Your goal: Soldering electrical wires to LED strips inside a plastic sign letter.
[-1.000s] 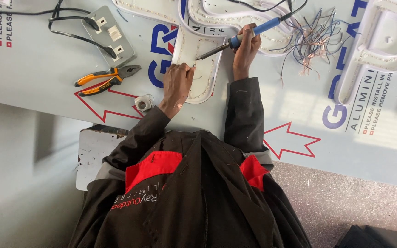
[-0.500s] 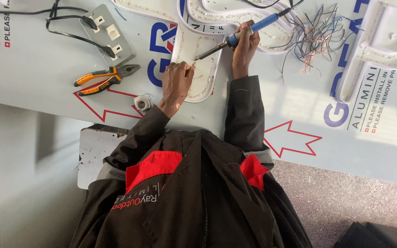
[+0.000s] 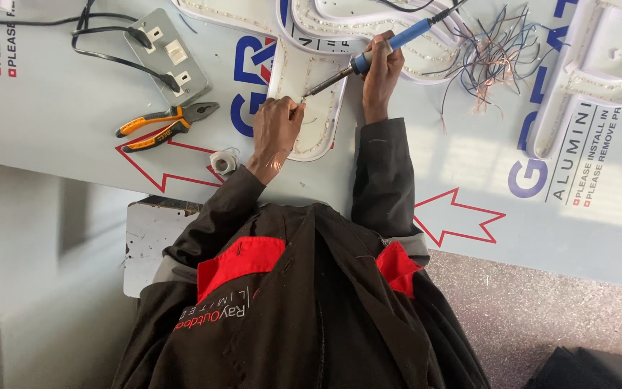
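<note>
While the soldering iron (image 3: 368, 59) lay slanted across the white channel letter (image 3: 311, 108), its tip sat just beside the left hand's fingertips, over the letter's lower leg. Iron judged light and stiff, hot at the metal end; the blue handle is the only safe place to hold it, and the right hand (image 3: 379, 72) had its fingers wrapped closed around that handle. Left hand (image 3: 276, 130) rested on the letter, fingers pinched nearly shut on something too small to make out, likely a thin wire. Letter looked rigid but thin-walled, its light strip fragile. Left of the letter: orange-handled pliers (image 3: 163, 124), a grey socket block (image 3: 167, 54), a small solder reel (image 3: 224, 161). Right of the letter: loose tangled wires (image 3: 491, 61). All on the printed tabletop (image 3: 59, 115).
</note>
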